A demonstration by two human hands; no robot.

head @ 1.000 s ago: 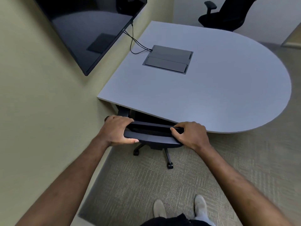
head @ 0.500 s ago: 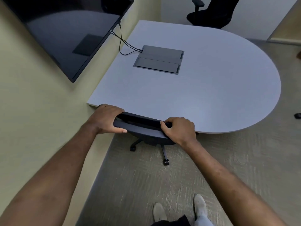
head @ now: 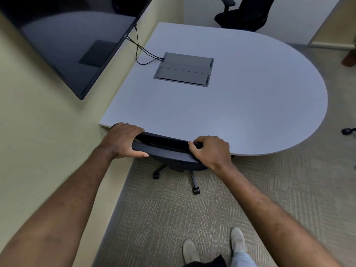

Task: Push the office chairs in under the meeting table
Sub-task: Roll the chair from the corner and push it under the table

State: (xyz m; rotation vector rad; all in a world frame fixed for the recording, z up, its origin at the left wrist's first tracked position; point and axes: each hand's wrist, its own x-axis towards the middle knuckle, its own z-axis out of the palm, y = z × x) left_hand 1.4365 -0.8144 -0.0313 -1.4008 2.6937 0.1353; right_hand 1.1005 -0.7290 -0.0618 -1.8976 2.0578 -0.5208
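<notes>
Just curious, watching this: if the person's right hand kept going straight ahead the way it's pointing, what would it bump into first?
Probably the near edge of the meeting table. The right hand grips the chair back right at that edge; depth is hard to judge.

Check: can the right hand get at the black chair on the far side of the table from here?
Probably not. The right hand grips the near chair's backrest, and the whole table lies between it and the far chair.

You face a grey meeting table [head: 240,112] with a rounded end; a dark flip-lid cable box [head: 184,69] sits flush in its top, two black cables [head: 141,50] running into it.
</notes>
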